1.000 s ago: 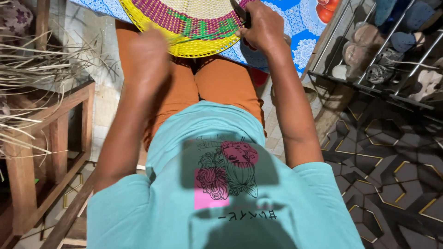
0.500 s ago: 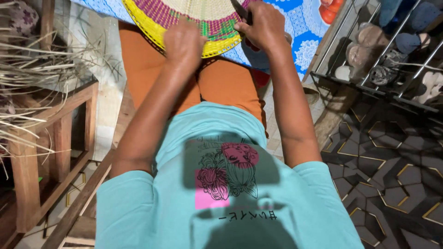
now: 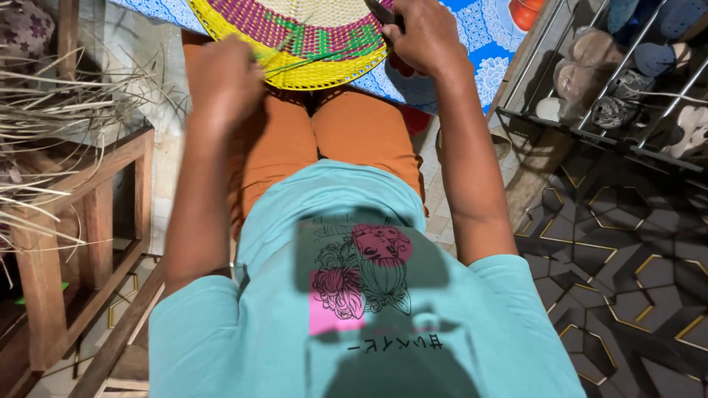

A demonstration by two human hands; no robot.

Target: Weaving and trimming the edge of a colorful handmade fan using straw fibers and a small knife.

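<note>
the left hand (image 3: 221, 77) pinched a green strand (image 3: 310, 60) running right to the woven basket (image 3: 310, 37); the right hand (image 3: 424, 33) gripped a dark tool (image 3: 382, 12) at its far-right rim.

Person seen from above by the head camera. The torso is covered by a turquoise short-sleeved T-shirt (image 3: 354, 295) whose sleeves end above the elbows, leaving both forearms bare. The shirt front carries a printed graphic (image 3: 363, 276): black line-drawn flowers and leaves over one pink square and one dark red square, with a short row of black characters beneath. The legs are clothed in rust-orange trousers (image 3: 346, 136). The left hand (image 3: 221, 81) and right hand (image 3: 428, 33) are bare, without gloves.
</note>
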